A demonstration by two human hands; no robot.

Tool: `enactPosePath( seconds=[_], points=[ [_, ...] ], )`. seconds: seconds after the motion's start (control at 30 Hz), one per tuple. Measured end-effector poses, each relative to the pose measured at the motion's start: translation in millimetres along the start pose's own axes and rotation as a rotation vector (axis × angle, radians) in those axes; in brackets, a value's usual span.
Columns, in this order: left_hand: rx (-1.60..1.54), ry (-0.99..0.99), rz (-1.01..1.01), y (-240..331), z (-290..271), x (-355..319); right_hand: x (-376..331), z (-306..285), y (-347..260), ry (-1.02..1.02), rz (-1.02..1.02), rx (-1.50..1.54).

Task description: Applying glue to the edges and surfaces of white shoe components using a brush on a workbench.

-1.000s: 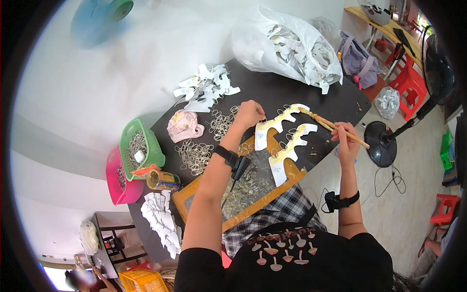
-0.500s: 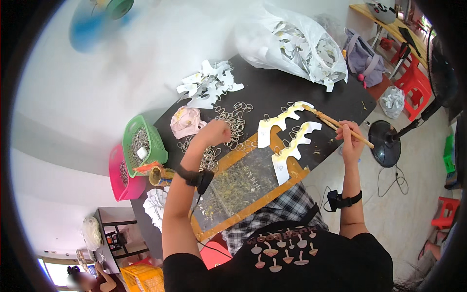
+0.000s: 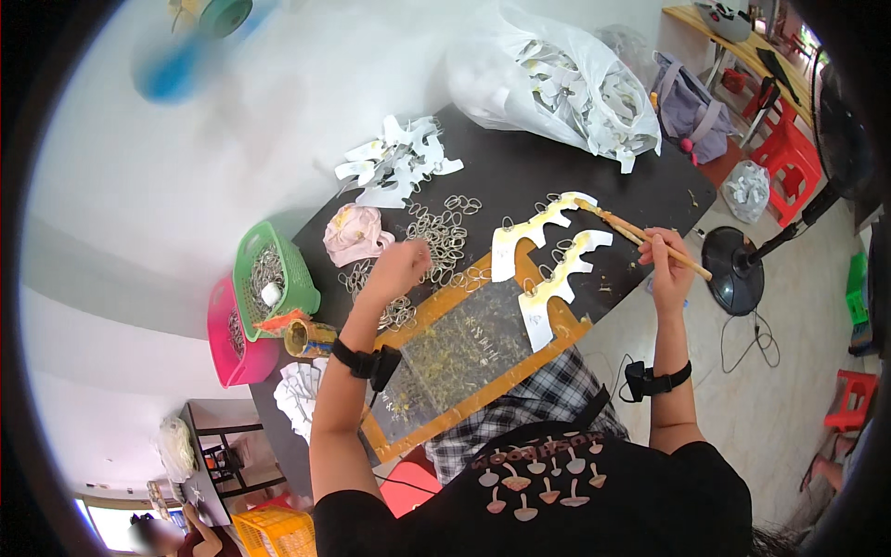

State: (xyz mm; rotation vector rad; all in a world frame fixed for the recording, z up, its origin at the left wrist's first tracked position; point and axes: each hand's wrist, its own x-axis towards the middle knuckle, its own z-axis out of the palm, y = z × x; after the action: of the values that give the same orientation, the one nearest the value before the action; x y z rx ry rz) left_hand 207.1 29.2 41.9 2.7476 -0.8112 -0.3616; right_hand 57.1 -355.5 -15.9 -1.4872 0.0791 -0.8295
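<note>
My right hand [image 3: 668,267] is closed round a long wooden stick [image 3: 685,260]; it may be two sticks side by side. The stick's far end touches the tip of a white curved, notched piece [image 3: 512,243] with yellow smears. A second such piece [image 3: 538,311] lies nearer me, and metal rings rest along both. Over a heap of oval metal rings [image 3: 436,237], my left hand [image 3: 401,269] has its fingers bent together; what they hold, if anything, is hidden. Beneath the pieces is a clear board with an orange border [image 3: 483,408], stained yellow.
Behind the rings lie a pink cloth [image 3: 357,234] and a pile of white cut pieces [image 3: 399,162]. A full plastic bag [image 3: 566,93] sits at the back. Green [image 3: 302,278] and pink [image 3: 243,369] baskets stand left, beside a tube-like container [image 3: 306,339]. A fan [image 3: 733,274] stands right.
My left hand has shifted slightly left and toward me over the rings. The right hand and its stick have hardly moved.
</note>
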Motion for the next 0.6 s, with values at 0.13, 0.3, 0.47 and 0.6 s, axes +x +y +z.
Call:
enactPosePath(
  seconds=[0.13, 0.3, 0.47, 0.6],
  points=[
    [-0.419, 0.093, 0.021, 56.8, -8.3, 43.1, 0.3, -3.8, 2.4, -0.005, -0.013, 0.006],
    [-0.456, 0.073, 0.297, 75.1, 22.8, 104.4, -1.4, 0.3, 0.5, 0.002, 0.008, 0.007],
    [-0.704, -0.015, 0.146, 84.3, 42.2, 131.4, -2.3, -2.3, 0.4, 0.005, 0.011, 0.013],
    [-0.624, -0.044, 0.078, 90.1, 48.6, 139.1, -1.1, -4.8, 0.5, 0.021, -0.019, 0.012]
  ],
)
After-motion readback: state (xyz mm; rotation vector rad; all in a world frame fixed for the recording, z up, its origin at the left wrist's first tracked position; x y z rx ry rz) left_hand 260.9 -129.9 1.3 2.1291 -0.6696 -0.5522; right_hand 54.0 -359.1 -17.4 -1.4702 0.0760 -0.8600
